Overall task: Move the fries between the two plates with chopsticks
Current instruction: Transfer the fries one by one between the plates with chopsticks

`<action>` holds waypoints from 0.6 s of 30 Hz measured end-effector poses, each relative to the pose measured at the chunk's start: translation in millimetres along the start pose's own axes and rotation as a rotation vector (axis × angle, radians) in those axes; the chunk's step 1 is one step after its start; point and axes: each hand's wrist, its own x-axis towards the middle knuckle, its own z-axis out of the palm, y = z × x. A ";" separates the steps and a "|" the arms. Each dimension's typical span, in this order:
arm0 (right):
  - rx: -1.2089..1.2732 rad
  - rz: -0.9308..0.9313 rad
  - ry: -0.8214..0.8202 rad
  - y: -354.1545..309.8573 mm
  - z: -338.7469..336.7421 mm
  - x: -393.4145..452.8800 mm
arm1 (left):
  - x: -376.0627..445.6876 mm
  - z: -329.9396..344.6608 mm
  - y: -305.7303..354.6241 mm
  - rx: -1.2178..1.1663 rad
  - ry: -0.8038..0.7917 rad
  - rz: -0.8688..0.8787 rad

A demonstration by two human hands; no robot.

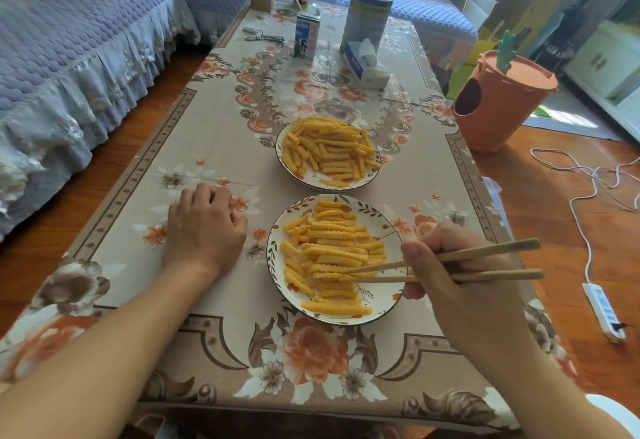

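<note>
Two plates sit on the floral tablecloth [221, 133], one beyond the other, and both hold crinkle-cut fries. The near plate [381, 307], just left of the right hand [460, 276], is white with a leaf pattern round its rim; its fries [329, 251] are heaped loosely, with bare china showing toward the hand. The far plate [282, 142], ahead of that hand and further from the person, carries a fuller pile of fries [329, 147] that covers most of its surface.

The right hand is closed round a pair of wooden chopsticks [478, 265], thumb on top. Their long axis runs almost level, thick ends sticking out to the right of the hand, tips pointing left into the near plate's fries, close together at a fry.

The fries are bright yellow-orange, ridged along their sides, short and straight, lying mostly crosswise in the near plate and at mixed angles in the far one.

The left hand [204, 230] rests on the cloth, knuckles up and fingers curled under, holding nothing, just left of the near plate
</note>
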 end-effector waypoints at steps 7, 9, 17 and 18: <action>0.057 0.027 -0.031 -2.6 -6.1 1.4 | -0.1 0.6 -0.2 -0.006 0.005 0.001; 0.121 0.076 -0.019 -2.5 -7.9 5.2 | -0.5 1.2 -0.5 -0.008 0.006 0.003; 0.320 0.256 0.150 3.7 8.2 70.6 | -1.2 1.8 0.2 0.009 0.015 0.009; 0.344 0.276 0.152 9.8 18.8 84.5 | -1.1 2.4 -0.4 0.015 0.016 0.009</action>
